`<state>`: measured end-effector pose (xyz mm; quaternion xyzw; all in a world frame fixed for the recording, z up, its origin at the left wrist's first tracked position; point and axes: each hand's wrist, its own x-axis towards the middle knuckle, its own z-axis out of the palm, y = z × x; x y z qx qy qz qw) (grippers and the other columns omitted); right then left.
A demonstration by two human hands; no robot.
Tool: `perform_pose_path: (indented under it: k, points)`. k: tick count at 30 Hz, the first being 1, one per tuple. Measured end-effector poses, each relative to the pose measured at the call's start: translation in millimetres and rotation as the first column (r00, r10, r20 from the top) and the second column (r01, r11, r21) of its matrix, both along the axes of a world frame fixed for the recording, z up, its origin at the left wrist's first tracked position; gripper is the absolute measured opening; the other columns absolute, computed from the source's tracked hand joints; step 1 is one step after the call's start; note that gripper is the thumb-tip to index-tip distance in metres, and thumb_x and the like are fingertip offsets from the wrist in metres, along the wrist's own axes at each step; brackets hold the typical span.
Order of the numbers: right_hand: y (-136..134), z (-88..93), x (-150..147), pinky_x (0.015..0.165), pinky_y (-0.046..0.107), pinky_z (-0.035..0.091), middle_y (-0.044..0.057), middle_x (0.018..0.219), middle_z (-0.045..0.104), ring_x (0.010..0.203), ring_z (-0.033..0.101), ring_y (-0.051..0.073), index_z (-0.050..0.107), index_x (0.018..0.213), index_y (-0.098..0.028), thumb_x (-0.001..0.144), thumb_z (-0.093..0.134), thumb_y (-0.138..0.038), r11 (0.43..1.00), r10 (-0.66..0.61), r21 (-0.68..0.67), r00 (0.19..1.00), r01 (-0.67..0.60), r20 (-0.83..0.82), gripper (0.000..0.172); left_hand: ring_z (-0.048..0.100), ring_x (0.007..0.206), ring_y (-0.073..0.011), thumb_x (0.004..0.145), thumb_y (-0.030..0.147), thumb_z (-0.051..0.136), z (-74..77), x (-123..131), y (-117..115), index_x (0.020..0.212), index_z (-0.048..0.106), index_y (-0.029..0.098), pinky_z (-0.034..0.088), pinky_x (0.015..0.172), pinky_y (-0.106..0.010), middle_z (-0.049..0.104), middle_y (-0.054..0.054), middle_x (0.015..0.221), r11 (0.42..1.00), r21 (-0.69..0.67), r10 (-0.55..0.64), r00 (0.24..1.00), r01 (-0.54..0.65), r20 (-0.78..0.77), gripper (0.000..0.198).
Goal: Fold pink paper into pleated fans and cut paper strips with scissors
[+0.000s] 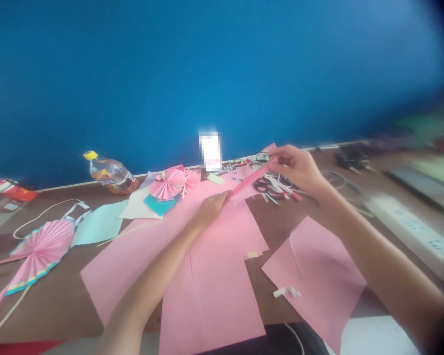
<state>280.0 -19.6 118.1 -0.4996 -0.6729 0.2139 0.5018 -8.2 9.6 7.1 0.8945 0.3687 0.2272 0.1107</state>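
Note:
Stretched between my two hands is a narrow folded strip of pink paper (pixel 249 180), slanting up to the right. My left hand (pixel 215 206) grips its lower end, above the pink sheets (pixel 210 296) spread over the table. The fingers of my right hand (pixel 290 162) pinch the upper end, over a heap of paper scraps and scissors (pixel 262 185). Beyond my left hand sits a pleated pink paper rosette (pixel 167 184) beside a teal paper piece (pixel 161 205). A pleated pink paper fan (pixel 46 249) with a blue and yellow border lies at the left.
A plastic drink bottle (pixel 113 173) with a yellow cap leans at the back left. Before the blue wall (pixel 222 74) stands a blurred-out bright rectangle (pixel 210 152). On the right are another pink sheet (pixel 314 271), a white power strip (pixel 410 224) and a dark phone-like slab (pixel 425 187).

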Motion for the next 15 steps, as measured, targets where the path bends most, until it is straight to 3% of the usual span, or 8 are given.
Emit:
perform_pose_path:
  k: [4,15]
  points:
    - [-1.6,1.8,-1.1,0.074,0.035,0.056,0.004,0.091,0.070,0.082,0.066,0.020,0.068,0.104,-0.023,0.081,0.068,-0.035,1.000,0.015,0.025,0.999,-0.016,0.029,0.026,0.065,0.108,-0.0208,0.101,0.034,0.035,5.2,2.4,-3.1,0.128,0.054,0.019,0.051,0.096,-0.036,0.068,-0.008,0.119,0.989,0.134,0.066,0.998,-0.065,-0.004,0.036]
    - [-2.0,1.4,-1.9,0.079,0.037,0.056,0.005,0.098,0.069,0.087,0.066,0.022,0.067,0.103,-0.024,0.080,0.068,-0.035,0.997,0.049,0.050,0.998,-0.051,0.036,0.025,0.061,0.108,-0.0186,0.096,0.040,0.046,11.1,2.7,-5.0,0.118,0.059,0.019,0.052,0.092,-0.032,0.057,-0.012,0.127,0.965,0.252,0.057,0.995,-0.075,0.078,0.033]
